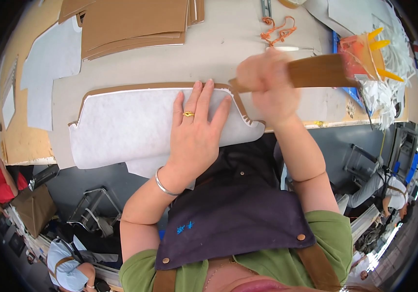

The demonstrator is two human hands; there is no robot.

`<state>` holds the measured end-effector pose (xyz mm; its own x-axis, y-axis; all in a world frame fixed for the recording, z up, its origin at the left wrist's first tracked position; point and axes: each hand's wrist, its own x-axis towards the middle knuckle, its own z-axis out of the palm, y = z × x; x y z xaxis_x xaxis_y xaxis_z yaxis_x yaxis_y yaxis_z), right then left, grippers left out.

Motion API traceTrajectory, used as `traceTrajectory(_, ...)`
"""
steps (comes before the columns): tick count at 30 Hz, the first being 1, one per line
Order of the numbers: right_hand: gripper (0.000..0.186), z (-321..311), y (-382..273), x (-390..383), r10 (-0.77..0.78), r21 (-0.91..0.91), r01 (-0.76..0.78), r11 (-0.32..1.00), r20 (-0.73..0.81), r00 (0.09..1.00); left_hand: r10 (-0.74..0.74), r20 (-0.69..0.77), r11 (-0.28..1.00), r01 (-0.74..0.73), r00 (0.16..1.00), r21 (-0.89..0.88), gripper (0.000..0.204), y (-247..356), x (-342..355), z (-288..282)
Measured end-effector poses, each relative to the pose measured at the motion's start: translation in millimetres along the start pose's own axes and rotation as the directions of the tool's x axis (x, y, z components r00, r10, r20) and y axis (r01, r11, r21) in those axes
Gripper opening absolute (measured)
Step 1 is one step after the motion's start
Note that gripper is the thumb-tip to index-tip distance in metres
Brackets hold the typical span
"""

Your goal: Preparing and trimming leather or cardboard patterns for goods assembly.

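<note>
My left hand [195,129] lies flat with fingers apart, pressing on a leather panel [126,121] whose white-backed side faces up. A narrow brown edge [140,86] runs along its far side, with small notches at the right-hand curve. My right hand [269,85], smeared by motion, is closed round a flat brown bar-shaped tool [321,71]. The tool's wide part sticks out to the right of the fist. Its narrow tip shows on the left, close to the panel's upper right corner; whether it touches cannot be told.
Brown sheets [136,27] are stacked at the far left, beside white pieces [48,73]. An orange cord [279,31] and a white-handled awl [289,48] lie beyond my right hand. A container with yellow nozzles [362,53] and white strips [389,102] sit at the right.
</note>
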<state>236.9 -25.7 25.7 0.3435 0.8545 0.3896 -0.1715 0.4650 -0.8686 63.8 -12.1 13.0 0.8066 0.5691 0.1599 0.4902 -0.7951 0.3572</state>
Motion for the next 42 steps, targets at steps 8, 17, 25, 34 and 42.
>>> traceTrajectory(8,0.037,-11.7,-17.5,0.5,-0.142,0.147,0.139,0.979,0.010,0.990,0.004,-0.009,1.000,-0.004,1.000,0.002,0.051,-0.6,-1.9,0.2)
traceTrajectory(17,0.039,0.6,-18.6,-21.0,-0.071,0.018,0.071,0.997,-0.036,0.997,0.008,-0.046,1.000,-0.009,0.999,-0.019,0.052,-1.6,-1.1,1.7)
traceTrajectory(25,0.039,5.1,13.8,-4.1,0.060,-0.151,-0.092,0.984,-0.203,0.977,0.004,-0.106,0.998,-0.011,0.994,-0.061,0.051,-2.4,-1.9,2.0)
traceTrajectory(34,0.044,-12.3,5.4,15.7,0.044,0.134,-0.070,0.988,0.189,0.981,-0.001,-0.087,0.998,-0.005,0.996,-0.065,0.048,-3.3,-3.0,5.0)
traceTrajectory(42,0.043,-2.7,1.5,24.8,0.004,0.196,-0.041,0.980,0.186,0.983,-0.005,-0.122,0.996,-0.005,0.993,-0.087,0.049,-3.7,-1.7,6.1)
